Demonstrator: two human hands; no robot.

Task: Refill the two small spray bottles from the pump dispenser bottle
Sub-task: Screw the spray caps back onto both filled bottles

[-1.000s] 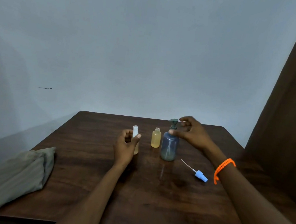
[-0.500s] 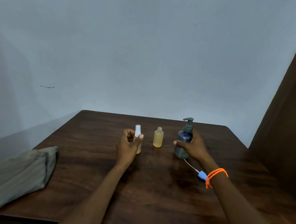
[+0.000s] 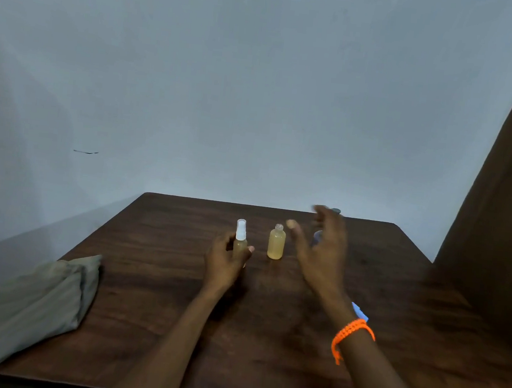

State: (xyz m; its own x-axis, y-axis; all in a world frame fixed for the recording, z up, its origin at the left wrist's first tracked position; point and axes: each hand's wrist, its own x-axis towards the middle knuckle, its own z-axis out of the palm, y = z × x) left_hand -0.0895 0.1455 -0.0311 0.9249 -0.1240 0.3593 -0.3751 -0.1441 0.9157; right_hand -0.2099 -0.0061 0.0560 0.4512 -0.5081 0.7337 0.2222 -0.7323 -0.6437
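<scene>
My left hand (image 3: 225,261) grips a small amber spray bottle (image 3: 240,239) that stands upright with its white spray top on. Just right of it stands a second small amber bottle (image 3: 276,243), uncapped and untouched. My right hand (image 3: 321,251) hovers open and motion-blurred right of that bottle, fingers spread, holding nothing. The pump dispenser bottle (image 3: 336,211) is almost wholly hidden behind this hand; only its dark pump top and a sliver of its blue body show. A blue spray top (image 3: 360,312) lies on the table (image 3: 265,337), partly hidden by my right wrist.
A folded olive-grey cloth (image 3: 25,305) lies over the table's near left corner. A pale wall rises just behind the table's far edge. A brown curtain (image 3: 504,220) hangs at the right, beside the table.
My right hand has let go of the pump dispenser bottle after setting it down further right and back, and now hovers open in front of it. The left hand still holds its bottle.
</scene>
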